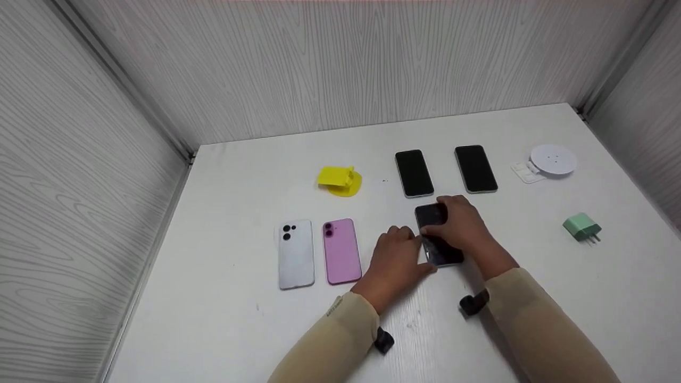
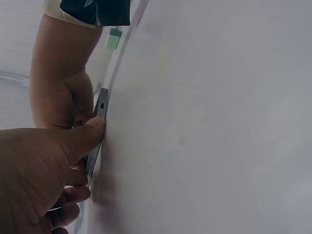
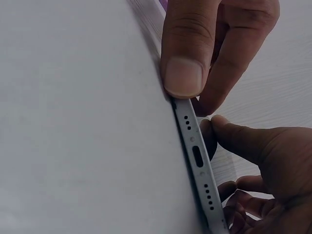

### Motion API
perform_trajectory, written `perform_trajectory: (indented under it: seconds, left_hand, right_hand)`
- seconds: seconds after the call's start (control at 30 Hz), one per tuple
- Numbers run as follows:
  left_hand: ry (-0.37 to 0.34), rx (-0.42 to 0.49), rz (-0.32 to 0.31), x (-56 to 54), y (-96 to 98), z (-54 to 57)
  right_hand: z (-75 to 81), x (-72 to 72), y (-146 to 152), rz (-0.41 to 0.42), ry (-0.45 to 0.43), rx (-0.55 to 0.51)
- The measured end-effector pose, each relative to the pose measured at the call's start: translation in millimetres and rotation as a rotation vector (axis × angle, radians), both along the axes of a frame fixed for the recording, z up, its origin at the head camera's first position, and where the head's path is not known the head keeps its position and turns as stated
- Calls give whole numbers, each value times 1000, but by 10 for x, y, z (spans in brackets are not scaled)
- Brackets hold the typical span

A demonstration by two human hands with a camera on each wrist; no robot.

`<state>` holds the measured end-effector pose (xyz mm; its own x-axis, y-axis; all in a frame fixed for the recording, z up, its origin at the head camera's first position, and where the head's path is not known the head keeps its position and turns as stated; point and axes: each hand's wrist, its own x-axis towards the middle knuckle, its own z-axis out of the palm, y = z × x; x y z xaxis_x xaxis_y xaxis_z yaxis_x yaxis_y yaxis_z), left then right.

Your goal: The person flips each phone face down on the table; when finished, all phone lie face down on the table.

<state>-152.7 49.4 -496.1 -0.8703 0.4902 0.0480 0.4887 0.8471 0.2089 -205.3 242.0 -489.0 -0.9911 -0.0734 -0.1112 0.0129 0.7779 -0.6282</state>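
Note:
A dark-screened smartphone (image 1: 441, 250) lies face up on the white table between both hands. My left hand (image 1: 393, 260) holds its near left corner, the thumb on the bottom edge and the fingers along the left side. Across the upper part of the screen reaches my right hand (image 1: 463, 226), gripping the phone with thumb at the left edge and fingers at the far right side. In the right wrist view the bottom edge of the smartphone (image 3: 197, 156) shows its charging port, with the left thumb (image 3: 184, 73) pressed beside it.
Two black-screened phones (image 1: 414, 173) (image 1: 475, 168) lie behind. A white phone (image 1: 297, 255) and a pink phone (image 1: 342, 251) lie face down at left. Around them are a yellow folding stand (image 1: 340, 180), a white round-topped stand (image 1: 553, 159) and a green charger plug (image 1: 582, 227).

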Motion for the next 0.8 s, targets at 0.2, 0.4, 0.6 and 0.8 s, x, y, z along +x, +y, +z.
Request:
perform_trajectory:
  seconds: [0.2,0.4,0.6,0.8]
  left_hand:
    - [-4,-34,-22,-6,6,32]
    - [-32,-16,-25,-1,-9,43]
    - [-22,-20,-13,-44,-30,12]
    - [-12,-46,3,-88,-53,15]
  right_hand:
    - [5,-10,29,-18,-2,-29]
    - [-5,8,79,-24,15,-38]
    - [-9,58,111,-15,9,-65]
    - [61,149,67,6,-32,-60]
